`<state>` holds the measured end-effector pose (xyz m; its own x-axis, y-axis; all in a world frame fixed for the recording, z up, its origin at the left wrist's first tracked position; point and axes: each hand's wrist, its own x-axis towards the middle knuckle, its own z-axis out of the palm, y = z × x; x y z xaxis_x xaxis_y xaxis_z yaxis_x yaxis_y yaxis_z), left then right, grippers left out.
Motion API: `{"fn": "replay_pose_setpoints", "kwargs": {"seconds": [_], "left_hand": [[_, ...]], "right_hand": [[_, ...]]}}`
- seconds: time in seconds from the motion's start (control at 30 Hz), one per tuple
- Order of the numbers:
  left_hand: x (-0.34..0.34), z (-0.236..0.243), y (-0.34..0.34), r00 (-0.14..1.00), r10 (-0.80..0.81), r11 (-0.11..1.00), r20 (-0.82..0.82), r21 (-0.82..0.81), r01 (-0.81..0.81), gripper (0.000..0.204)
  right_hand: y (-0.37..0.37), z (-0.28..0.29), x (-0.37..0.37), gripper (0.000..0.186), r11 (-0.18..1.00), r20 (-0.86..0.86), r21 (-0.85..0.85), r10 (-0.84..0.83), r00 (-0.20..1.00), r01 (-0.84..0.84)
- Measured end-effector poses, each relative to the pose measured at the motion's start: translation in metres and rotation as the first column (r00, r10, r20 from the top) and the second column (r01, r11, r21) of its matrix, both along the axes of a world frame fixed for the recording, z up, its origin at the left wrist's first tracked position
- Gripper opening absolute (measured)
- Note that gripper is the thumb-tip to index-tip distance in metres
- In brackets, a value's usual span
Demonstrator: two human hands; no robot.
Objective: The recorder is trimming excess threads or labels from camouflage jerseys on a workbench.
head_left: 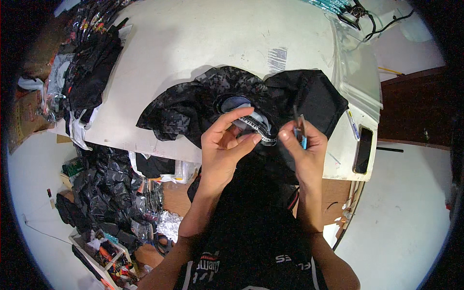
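Note:
A dark camouflage garment (pixel 186 104) with a plain black section (pixel 302 92) lies bunched at the table's near edge. My left hand (pixel 224 140) pinches its rounded opening between thumb and fingers, so the white-stitched seam band (pixel 261 129) and a pale inside show. Beside that band, apart from my left hand, my right hand (pixel 307 147) is closed around small thread snips (pixel 303 137). They have a light blue part, and their dark tip is blurred and points away from me. The lower part of the garment hangs toward my lap and merges with my black clothing.
On the white table (pixel 193 38), a phone (pixel 362 151) and a pen (pixel 353 125) lie at the right edge. Clear plastic sheets (pixel 355 72) sit behind them. Black garments (pixel 92 67) pile up at left. Bagged items (pixel 104 188) and a divided bin (pixel 108 256) stand below.

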<state>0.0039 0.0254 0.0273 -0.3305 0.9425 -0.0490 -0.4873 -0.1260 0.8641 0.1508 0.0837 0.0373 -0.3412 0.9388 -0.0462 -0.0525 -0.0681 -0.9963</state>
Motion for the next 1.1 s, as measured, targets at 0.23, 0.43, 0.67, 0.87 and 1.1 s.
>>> {"fn": "replay_pose_setpoints", "kwargs": {"seconds": [0.23, 0.43, 0.67, 0.87, 1.1], "left_hand": [[0.003, 0.0, 0.0, 0.999, -0.028, 1.0, -0.036, -0.012, 0.028, 0.043], [-0.002, 0.001, 0.001, 0.999, -0.016, 1.0, -0.03, -0.003, 0.015, 0.043], [0.004, 0.0, 0.004, 0.999, -0.035, 0.999, -0.024, 0.013, 0.036, 0.044], [0.006, 0.001, 0.004, 0.999, -0.032, 0.999, -0.026, 0.002, 0.032, 0.045], [0.006, 0.0, 0.007, 1.0, -0.028, 1.0, 0.004, 0.006, 0.028, 0.045]], "right_hand": [[-0.001, -0.009, -0.007, 0.008, 0.996, -0.01, 0.053, 0.078, 0.997, -0.077], [0.0, -0.001, 0.0, 0.007, 0.981, -0.03, -0.19, 0.022, 0.999, -0.028], [-0.002, -0.006, -0.006, 0.009, 0.996, -0.049, -0.007, 0.094, 0.994, -0.094], [0.0, -0.002, -0.004, 0.006, 0.986, -0.04, -0.088, 0.137, 0.99, -0.141], [0.001, -0.002, 0.008, 0.009, 0.963, -0.099, -0.252, 0.071, 0.992, -0.094]]}}
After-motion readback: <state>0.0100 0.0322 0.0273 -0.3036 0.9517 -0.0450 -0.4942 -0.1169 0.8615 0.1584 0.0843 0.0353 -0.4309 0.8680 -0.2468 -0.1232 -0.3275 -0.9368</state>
